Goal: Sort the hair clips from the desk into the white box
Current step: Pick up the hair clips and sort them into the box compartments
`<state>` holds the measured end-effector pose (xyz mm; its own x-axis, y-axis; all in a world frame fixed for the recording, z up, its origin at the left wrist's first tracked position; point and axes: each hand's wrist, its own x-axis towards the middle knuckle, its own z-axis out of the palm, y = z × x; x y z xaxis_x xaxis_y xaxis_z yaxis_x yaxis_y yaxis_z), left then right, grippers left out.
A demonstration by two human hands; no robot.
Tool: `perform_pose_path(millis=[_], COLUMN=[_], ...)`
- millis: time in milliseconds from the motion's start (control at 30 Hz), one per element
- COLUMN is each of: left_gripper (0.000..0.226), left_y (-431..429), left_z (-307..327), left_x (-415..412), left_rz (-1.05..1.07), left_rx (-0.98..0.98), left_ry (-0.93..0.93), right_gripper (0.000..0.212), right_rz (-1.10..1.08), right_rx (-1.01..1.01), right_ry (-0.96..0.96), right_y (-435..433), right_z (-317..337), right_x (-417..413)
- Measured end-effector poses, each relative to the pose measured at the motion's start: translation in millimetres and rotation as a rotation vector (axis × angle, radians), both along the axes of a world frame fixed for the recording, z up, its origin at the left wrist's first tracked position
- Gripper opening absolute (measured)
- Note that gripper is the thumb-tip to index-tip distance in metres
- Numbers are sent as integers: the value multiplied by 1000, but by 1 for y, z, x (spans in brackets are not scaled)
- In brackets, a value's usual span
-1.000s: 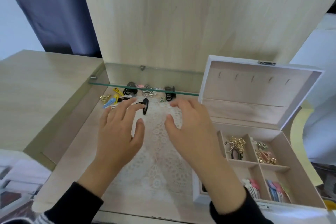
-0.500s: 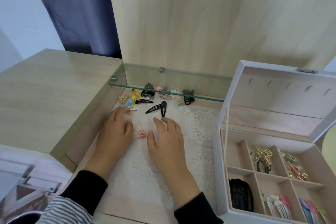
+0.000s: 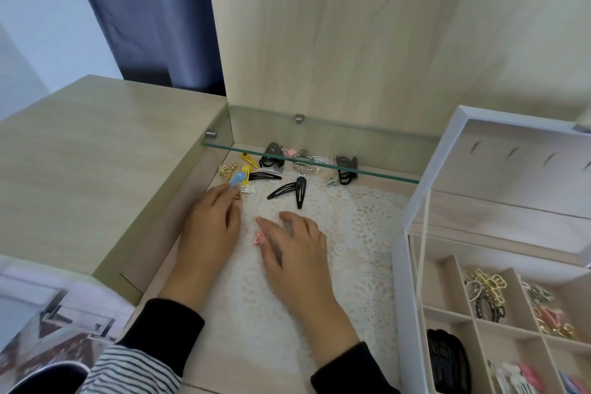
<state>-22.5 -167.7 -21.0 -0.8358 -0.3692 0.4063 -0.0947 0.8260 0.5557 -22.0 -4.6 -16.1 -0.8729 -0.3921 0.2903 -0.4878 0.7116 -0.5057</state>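
Note:
Several hair clips lie at the back of the desk recess: two black snap clips, yellow clips, a blue clip, a gold clip and black claw clips. My left hand lies flat, its fingertips touching the blue clip. My right hand rests flat on the lace mat. A small pink clip lies against its thumb side. The white box stands open at the right, its compartments holding gold, black, pink and blue clips.
A glass shelf hangs low over the rear clips. The raised desk top borders the recess on the left, and a wooden panel stands behind. The box lid stands upright at the right.
Both hands have drawn back from the clip pile toward me. The small pink clip now lies on the mat beside my right hand. Over the last half second the hands barely moved.

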Motion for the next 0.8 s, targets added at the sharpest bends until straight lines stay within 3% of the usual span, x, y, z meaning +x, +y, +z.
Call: perform_pose_path(millis=[500, 800], left_gripper=[16, 13], left_y=[0, -1], left_z=[3, 4], left_x=[5, 7], left_rz=[12, -34], left_rx=[75, 114], left_ry=[31, 78], right_gripper=[15, 22], right_rz=[-10, -27], right_rx=[-99, -82], right_ry=[23, 44], right_y=[1, 1], right_z=[-3, -3], right_x=[0, 0])
